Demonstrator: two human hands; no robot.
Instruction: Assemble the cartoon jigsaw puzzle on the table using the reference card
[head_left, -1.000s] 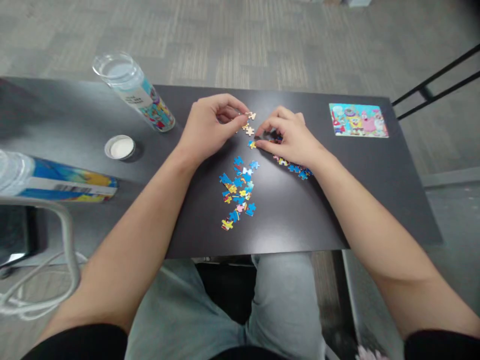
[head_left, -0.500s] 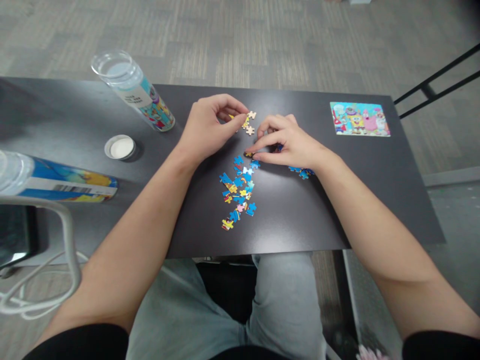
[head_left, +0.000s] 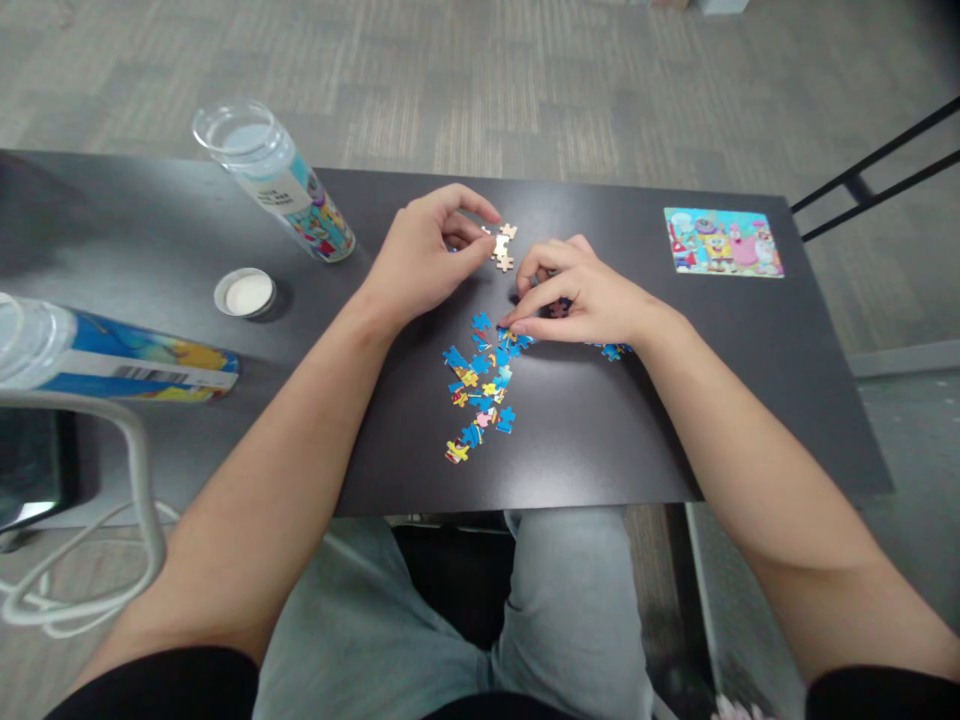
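In the head view, a dark counter point(head_left: 600, 445) is seen from above, with jigsaw pieces gathered on it in front of the person. The left hand point(head_left: 427, 250) is held over the far half of the counter, its thumb and index finger curved toward each other with a narrow gap between the tips; just beside them a small cluster of pale pieces point(head_left: 505, 263) is seen, and whether any piece is gripped there cannot be told. The right hand point(head_left: 589, 295) is lowered palm down, its thumb and index finger brought close together at a blue-and-yellow piece point(head_left: 508, 338) on the far edge of the loose pile point(head_left: 480, 366); whether that piece is pinched or only touched cannot be told. The pile is spread in colored bits toward the near edge of the counter. More pieces point(head_left: 614, 352) are partly covered by the right hand. On the right, a colorful cartoon picture card point(head_left: 724, 242) is laid flat, well apart from the hands. On the left, an open-topped clear tube point(head_left: 315, 215) with a printed wrap is stood near a round white lid point(head_left: 247, 294), and a second tube point(head_left: 150, 345) with a barcode is placed nearer the person, above a pale cable point(head_left: 139, 470).
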